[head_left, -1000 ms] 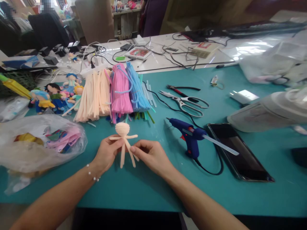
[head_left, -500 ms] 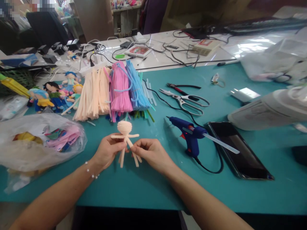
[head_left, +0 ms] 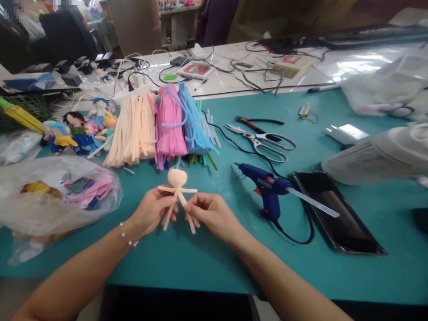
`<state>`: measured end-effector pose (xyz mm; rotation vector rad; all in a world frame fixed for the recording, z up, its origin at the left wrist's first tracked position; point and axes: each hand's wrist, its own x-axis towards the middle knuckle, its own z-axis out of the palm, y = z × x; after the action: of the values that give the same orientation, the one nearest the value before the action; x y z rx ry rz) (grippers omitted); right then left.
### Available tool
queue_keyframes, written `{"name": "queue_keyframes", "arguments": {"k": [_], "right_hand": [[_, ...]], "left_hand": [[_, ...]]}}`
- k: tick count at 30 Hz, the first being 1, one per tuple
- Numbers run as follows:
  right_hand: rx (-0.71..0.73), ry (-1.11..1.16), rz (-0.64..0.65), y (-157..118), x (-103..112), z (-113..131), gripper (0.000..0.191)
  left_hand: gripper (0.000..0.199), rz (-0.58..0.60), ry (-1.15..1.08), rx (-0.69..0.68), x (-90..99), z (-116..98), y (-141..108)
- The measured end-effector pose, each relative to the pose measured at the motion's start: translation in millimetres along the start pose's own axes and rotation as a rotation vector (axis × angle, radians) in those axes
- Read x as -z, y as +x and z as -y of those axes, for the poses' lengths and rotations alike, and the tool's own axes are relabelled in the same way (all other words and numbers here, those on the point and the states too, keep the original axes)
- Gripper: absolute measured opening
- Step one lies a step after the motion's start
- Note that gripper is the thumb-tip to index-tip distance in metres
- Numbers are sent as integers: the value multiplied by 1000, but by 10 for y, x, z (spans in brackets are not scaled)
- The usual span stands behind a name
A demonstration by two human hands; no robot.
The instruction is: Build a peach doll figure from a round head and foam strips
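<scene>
Upright between my hands is a peach pipe-cleaner doll (head_left: 177,178), with a round coiled head, two arms held out sideways and several strands hanging below as legs. My left hand (head_left: 154,210) is closed on its left side, the thumb pressed at the body and upper leg. With thumb and fingertips, my right hand (head_left: 210,213) pinches the leg strands on the other side. Parts of the fingers behind the doll are hidden. Beyond it stand bundles of peach pipe cleaners (head_left: 132,129), pink pipe cleaners (head_left: 170,133) and blue pipe cleaners (head_left: 195,125).
To the right lie a blue glue gun (head_left: 267,187) with its cord, a phone (head_left: 341,214), scissors (head_left: 257,140) and pliers (head_left: 250,125). A white tumbler (head_left: 371,156) lies farther right. At left are a plastic bag of scraps (head_left: 100,214) and several small dolls (head_left: 60,133).
The doll's legs have spread wider, the left-hand strands now slanting out to the left. Both hands keep their hold. The whole view has shifted slightly.
</scene>
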<state>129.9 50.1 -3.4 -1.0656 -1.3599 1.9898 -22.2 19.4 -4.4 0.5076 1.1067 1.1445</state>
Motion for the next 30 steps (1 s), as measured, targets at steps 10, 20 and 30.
{"name": "queue_keyframes", "arguments": {"k": [10,20,30], "right_hand": [[23,-64,-10,-17,-5,-4,35],[-80,-7,64,-12,3,11,35],[-203,33,141,5,3,10,40]], "left_hand": [[24,42,92,44,36,37,14],[24,-40,59,-14,29,44,25],[22,-49,37,-3,-9,46,-10]]}}
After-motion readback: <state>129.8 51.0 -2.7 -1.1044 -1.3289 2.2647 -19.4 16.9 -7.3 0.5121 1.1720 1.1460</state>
